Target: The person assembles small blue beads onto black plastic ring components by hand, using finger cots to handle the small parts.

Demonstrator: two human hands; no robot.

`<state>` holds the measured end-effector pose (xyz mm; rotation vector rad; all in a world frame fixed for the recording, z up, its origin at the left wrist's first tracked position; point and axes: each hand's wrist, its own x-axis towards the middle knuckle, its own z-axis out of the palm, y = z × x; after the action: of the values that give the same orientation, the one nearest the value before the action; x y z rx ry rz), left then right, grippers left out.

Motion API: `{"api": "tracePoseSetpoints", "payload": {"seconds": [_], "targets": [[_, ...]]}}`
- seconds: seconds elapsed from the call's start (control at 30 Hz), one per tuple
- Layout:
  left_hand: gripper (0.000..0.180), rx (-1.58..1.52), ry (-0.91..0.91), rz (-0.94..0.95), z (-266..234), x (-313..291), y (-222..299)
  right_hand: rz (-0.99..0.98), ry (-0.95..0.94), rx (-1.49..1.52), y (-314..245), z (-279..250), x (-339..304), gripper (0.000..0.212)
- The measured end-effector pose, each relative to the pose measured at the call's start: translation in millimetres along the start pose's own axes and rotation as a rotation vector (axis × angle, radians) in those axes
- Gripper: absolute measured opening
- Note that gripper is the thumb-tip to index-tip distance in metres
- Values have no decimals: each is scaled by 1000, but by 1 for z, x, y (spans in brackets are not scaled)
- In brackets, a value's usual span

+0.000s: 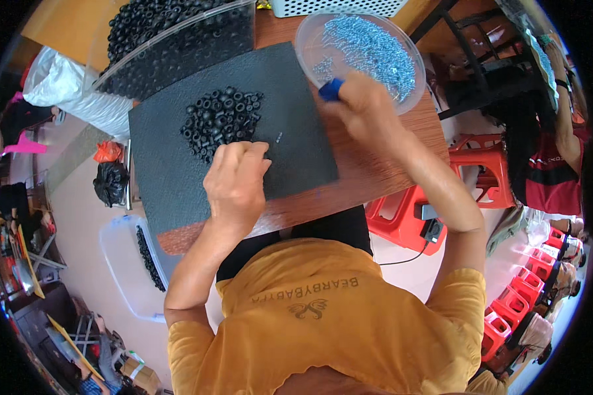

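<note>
On a dark mat (pixel 296 112) lies a heap of small black round parts (pixel 224 115), several with a hole in the middle. At the heap's near edge is my left hand (pixel 236 181), its fingers bent and pressed together; a dark bit shows at the fingertips, too small to name. My right hand (pixel 370 108), blurred by motion, is closed around a small dark-blue thing (pixel 331 89) over the near rim of a round clear tub (pixel 415 99). The tub holds many tiny blue metallic pieces (pixel 369 52). A tiny shiny piece (pixel 279 137) lies on the mat between my hands.
A large clear bin (pixel 178 59) of black parts stands at the far left, a white perforated basket (pixel 339 8) at the back. Red stools (pixel 402 217) are right of the wooden table (pixel 389 168). A clear box (pixel 128 263) is on the floor at left. Other people sit around.
</note>
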<state>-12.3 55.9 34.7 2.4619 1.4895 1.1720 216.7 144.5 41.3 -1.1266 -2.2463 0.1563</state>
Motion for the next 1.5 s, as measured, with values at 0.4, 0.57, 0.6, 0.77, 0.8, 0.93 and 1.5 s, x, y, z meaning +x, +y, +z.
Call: {"api": "tracePoseSetpoints", "payload": {"seconds": [0.4, 0.57, 0.6, 0.77, 0.8, 0.93, 1.5], "targets": [[15, -1018, 93, -819, -17, -39, 6, -439, -61, 44, -50, 51, 7, 12], [15, -1134, 149, -923, -15, -42, 4, -431, -23, 124, -49, 61, 6, 15], [15, -1157, 154, -923, -14, -42, 3, -433, -25, 123, -48, 63, 6, 15], [15, -1230, 168, -944, -13, -42, 2, -278, 54, 263, -47, 74, 8, 32], [15, -1237, 172, -940, -12, -42, 2, -278, 54, 264, -48, 76, 9, 32], [16, -1230, 189, -948, -11, -43, 3, -287, 83, 269, -49, 85, 11, 29], [18, -1237, 170, -943, -10, -44, -2, -295, 43, 237, -59, 83, 12, 24]]}}
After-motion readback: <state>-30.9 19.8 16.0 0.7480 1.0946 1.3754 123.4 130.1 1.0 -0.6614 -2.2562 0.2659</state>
